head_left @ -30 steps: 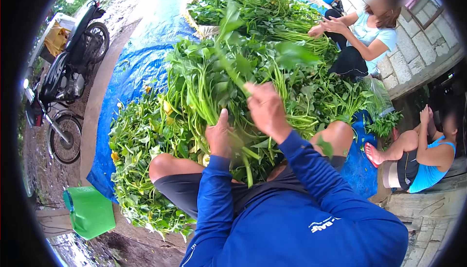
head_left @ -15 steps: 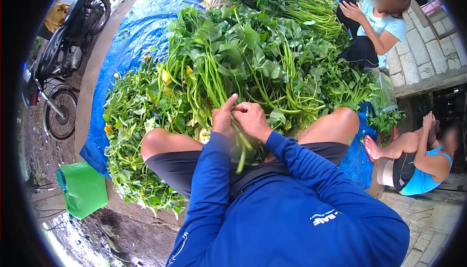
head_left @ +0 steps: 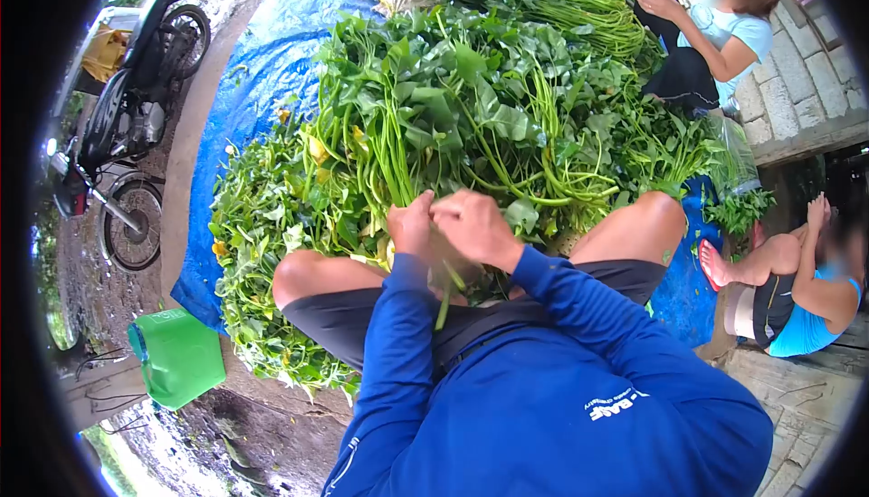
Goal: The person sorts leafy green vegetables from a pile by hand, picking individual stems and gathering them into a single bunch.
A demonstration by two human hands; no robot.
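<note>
My left hand is closed round a bunch of long green stems, whose leaves fan out above it and whose cut ends stick out below. Right beside it is my right hand, its fingers curled in at the stems near my left thumb; what they hold, if anything, is hidden. Both hands are over my lap, between my bent knees. A large heap of leafy greens lies in front of them, and looser leaves and stems are piled to the left.
A blue tarp lies under the greens. At the lower left stands a green container, with a motorcycle beyond. One person sits at the upper right by the heap, another at the right. A plastic bag lies near them.
My right hand came back from the raised, blurred stem to my left hand, and its fingers are now more curled. The upper-right person's outstretched arm has drawn back from the greens.
</note>
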